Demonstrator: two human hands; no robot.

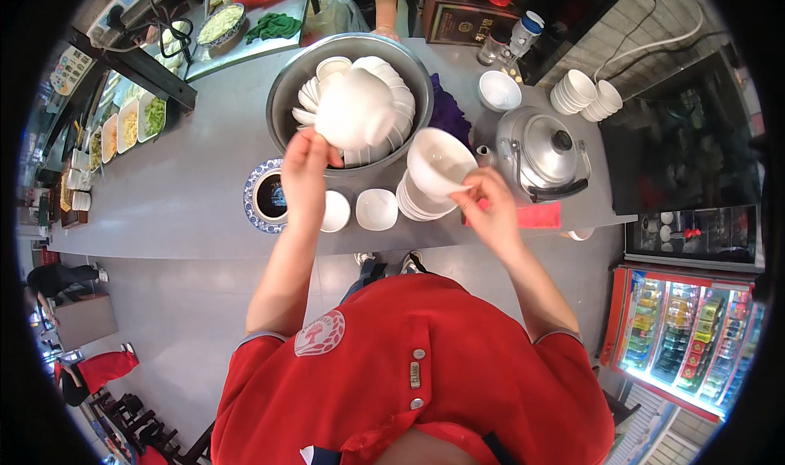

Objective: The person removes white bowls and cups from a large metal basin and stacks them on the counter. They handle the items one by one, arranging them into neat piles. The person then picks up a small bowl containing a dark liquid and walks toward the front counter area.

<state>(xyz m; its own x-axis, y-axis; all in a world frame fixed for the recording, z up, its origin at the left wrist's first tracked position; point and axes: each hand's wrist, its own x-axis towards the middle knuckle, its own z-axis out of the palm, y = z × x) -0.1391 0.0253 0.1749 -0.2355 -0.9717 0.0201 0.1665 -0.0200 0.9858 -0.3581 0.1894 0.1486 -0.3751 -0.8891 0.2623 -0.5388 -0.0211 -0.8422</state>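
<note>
My left hand (310,158) grips the rim of a white bowl (356,109), blurred and tilted over a large steel basin (279,91). Inside the basin, more white bowls (402,106) are packed in a ring. My right hand (490,204) pinches the edge of another white bowl (438,161), tipped above a stack of white bowls (423,204) on the counter. Between my arms stand a small square white dish (376,210) and a round white dish (336,211). Left of them sits a blue-patterned pot (254,201) of dark liquid.
A metal kettle (543,152) stands on the grey counter (208,176) at right, beside a red cloth (539,215). Beyond are a single white bowl (500,91), stacked cups (573,91) and a purple cloth (451,115). Another person's hand (386,32) rests at the basin's far side.
</note>
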